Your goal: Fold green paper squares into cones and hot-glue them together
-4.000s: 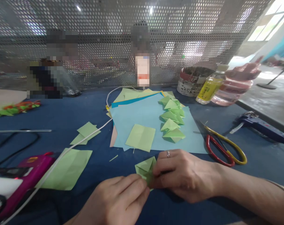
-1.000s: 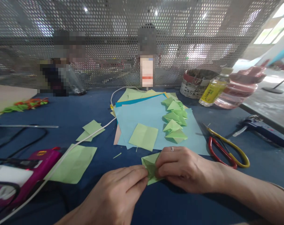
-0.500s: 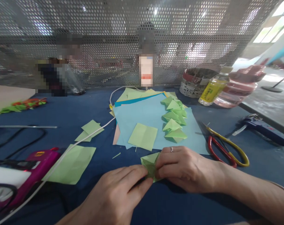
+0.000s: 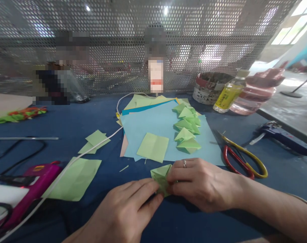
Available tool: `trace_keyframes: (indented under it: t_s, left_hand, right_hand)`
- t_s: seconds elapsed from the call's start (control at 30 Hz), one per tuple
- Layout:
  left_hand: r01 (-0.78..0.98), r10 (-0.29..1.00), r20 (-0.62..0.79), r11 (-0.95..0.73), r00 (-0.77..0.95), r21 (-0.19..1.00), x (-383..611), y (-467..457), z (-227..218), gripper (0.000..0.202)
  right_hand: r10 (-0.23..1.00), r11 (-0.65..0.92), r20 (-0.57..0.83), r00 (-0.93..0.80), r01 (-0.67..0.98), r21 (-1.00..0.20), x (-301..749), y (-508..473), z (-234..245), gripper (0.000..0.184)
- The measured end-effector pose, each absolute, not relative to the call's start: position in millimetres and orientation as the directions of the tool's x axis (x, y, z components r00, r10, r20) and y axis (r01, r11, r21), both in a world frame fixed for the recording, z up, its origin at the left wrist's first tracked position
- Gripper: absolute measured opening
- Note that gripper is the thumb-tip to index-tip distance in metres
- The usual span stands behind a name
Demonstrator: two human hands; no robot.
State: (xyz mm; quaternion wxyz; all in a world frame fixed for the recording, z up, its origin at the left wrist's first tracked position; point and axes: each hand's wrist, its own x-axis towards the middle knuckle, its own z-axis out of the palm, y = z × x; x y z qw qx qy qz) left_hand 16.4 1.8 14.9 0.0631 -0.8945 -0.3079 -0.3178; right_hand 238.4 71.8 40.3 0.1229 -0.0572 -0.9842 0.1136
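Note:
Between my two hands, low in the middle of the view, is a small green folded paper (image 4: 161, 173), partly hidden by my fingers. My left hand (image 4: 126, 202) pinches its left lower corner. The fingers of my right hand (image 4: 199, 182), one with a ring, are closed on its right side. Just beyond lies a flat green paper square (image 4: 153, 147) with a crease, on a stack of light blue paper sheets (image 4: 148, 123). Several folded green paper pieces (image 4: 187, 130) stand in a column on the right part of that stack.
Scissors (image 4: 240, 157) and a glue gun (image 4: 285, 136) lie at right. Behind them stand a yellow-labelled bottle (image 4: 228, 96), a pink bottle (image 4: 257, 91) and a round container (image 4: 201, 91). A white cable (image 4: 72, 161) crosses green sheets (image 4: 77, 180) beside a magenta device (image 4: 42, 179). A phone (image 4: 155, 76) leans on perforated metal.
The whole view has shifted slightly to the left. Both hands keep hold of the folded paper, with only a small shift of the fingers.

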Motion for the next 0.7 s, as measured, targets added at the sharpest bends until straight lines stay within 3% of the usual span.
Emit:
trace_keyframes:
  t_s: [0.2,0.4,0.43,0.57,0.6,0.7]
  left_hand:
    - [0.612,0.521,0.619,-0.787,0.588,0.08,19.2,-0.3,12.0,0.036]
    - [0.555,0.46,0.655,-0.828,0.599,0.075,18.9,0.3,22.7,0.039]
    - [0.557,0.504,0.577,-0.824,0.643,0.099,18.5,0.6,23.2,0.036]
    - [0.536,0.53,0.552,-0.827,0.644,0.169,18.7,0.2,13.3,0.036]
    - [0.542,0.5,0.681,-0.822,0.535,0.177,19.1,-0.4,8.2,0.041]
    - [0.544,0.505,0.695,-0.817,0.511,0.194,20.3,-2.2,-6.5,0.039]
  right_hand:
    - [0.089,0.988,0.144,-0.986,0.07,-0.135,240.0,68.7,42.0,0.023]
    - [0.077,0.988,0.17,-0.982,0.053,-0.145,239.7,67.5,40.5,0.023]
    - [0.076,0.988,0.183,-0.98,0.05,-0.144,239.6,67.5,39.7,0.023]
    - [0.071,0.989,0.219,-0.973,0.04,-0.14,238.7,66.8,38.0,0.022]
    - [0.074,0.989,0.218,-0.973,0.043,-0.143,238.6,66.6,38.0,0.022]
    - [0.085,0.988,0.201,-0.976,0.057,-0.14,238.8,66.0,38.2,0.02]
